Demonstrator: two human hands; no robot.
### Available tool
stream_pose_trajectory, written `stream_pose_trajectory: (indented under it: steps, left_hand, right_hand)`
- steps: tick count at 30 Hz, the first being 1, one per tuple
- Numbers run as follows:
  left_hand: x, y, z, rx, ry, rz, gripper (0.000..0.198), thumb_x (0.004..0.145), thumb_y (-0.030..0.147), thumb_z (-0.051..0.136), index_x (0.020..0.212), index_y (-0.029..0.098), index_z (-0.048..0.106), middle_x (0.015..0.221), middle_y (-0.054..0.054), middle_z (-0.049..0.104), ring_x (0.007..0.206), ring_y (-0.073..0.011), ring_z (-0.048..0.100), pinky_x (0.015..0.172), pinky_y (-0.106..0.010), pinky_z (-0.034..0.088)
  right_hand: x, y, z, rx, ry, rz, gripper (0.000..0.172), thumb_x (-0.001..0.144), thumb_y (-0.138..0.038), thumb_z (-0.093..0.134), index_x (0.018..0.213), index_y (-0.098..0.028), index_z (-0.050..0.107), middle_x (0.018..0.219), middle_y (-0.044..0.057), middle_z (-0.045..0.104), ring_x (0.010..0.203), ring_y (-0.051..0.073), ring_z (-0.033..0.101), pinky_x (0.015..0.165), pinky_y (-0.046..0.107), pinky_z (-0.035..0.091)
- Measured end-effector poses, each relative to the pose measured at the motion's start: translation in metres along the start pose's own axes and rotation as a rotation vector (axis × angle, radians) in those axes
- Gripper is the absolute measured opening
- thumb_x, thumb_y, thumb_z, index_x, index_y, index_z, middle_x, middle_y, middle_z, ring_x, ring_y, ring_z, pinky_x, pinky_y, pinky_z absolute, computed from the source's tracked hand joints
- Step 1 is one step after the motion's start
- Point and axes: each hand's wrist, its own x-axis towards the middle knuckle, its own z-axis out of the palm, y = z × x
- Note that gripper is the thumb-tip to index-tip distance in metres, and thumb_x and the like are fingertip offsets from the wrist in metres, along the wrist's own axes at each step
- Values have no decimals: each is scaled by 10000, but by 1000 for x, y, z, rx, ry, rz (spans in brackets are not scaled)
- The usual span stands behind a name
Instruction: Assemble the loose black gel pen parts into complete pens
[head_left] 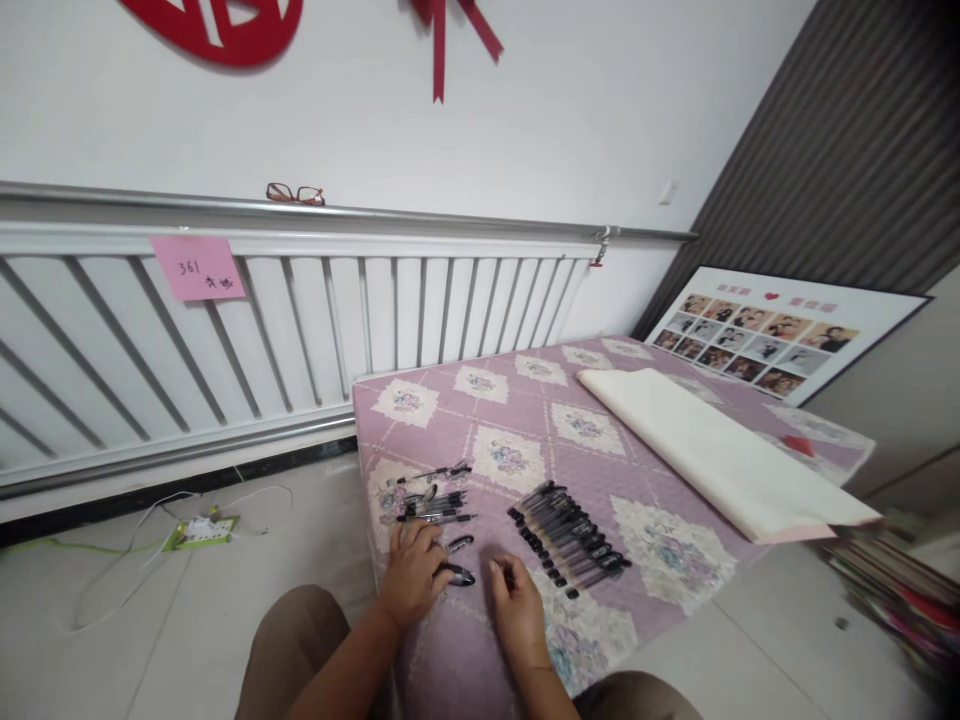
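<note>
My left hand [412, 575] lies palm down at the left edge of the cloth, its fingers apart and bent over the near end of a loose group of pens [442, 503]. Touching or just beside its fingertips is a dark pen-like piece [459, 575], with a similar dark piece [460, 543] a little farther off. My right hand [517, 605] is closed, thumb and fingers curled together; a small dark spot shows between them, too small to name. To its right, several black pens [574, 535] lie side by side in a slanting row, with black ends toward me.
The purple flowered cloth [517, 455] covers the surface. A large cream folded sheet [675, 440] lies at right, near a photo board [750, 335]. Behind are a white radiator [450, 310] and glasses [295, 194]. A power strip [201, 533] sits on the floor.
</note>
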Motion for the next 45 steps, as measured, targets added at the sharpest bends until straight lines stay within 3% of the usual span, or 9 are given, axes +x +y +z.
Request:
stream_pose_trajectory:
  steps: [5, 8, 22, 29, 38, 45]
  left_hand:
    - [-1, 3, 0, 27, -13, -9, 101, 830, 332, 675, 882, 252, 643, 1007, -1, 636, 1074, -220, 503, 1028, -430, 248]
    - [-3, 4, 2, 39, -30, -27, 96, 855, 335, 648, 880, 243, 635, 949, -2, 637, 1034, -217, 517, 976, -397, 278]
    - [-2, 4, 1, 63, -32, -22, 105, 909, 302, 569, 903, 275, 670, 934, 7, 653, 975, -199, 541, 903, -360, 317]
    - [-20, 12, 18, 70, -8, -6, 142, 942, 282, 510, 968, 265, 649, 951, 9, 666, 923, -180, 589, 904, -343, 345]
    - [-25, 21, 14, 65, -147, -61, 205, 954, 270, 462, 1067, 287, 633, 998, 4, 671, 964, -192, 592, 878, -358, 359]
    - [-26, 17, 18, 75, -149, -51, 183, 944, 282, 473, 1028, 271, 635, 974, -5, 666, 947, -197, 585, 873, -358, 357]
  right_hand:
    - [-10, -3, -5, 9, -44, -26, 320, 838, -426, 498, 937, -186, 686, 946, 103, 731, 886, 236, 680, 823, 360, 536]
    - [-12, -6, -8, 1, -68, -55, 298, 841, -400, 490, 907, -193, 694, 909, 92, 733, 858, 229, 681, 812, 352, 540]
    - [-9, -8, -8, 19, -64, -55, 263, 853, -396, 499, 842, -198, 671, 836, 77, 698, 806, 222, 653, 759, 338, 521]
    - [-8, -4, -10, 159, -84, 37, 300, 827, -419, 530, 910, -180, 692, 923, 99, 727, 873, 232, 673, 825, 348, 528]
    - [-8, -2, -19, 242, -261, 61, 284, 817, -425, 572, 917, -189, 693, 894, 73, 725, 860, 228, 670, 816, 329, 524]
    - [-9, -8, -22, 253, -367, 3, 218, 842, -369, 568, 920, -208, 694, 895, 58, 720, 863, 217, 666, 809, 312, 518]
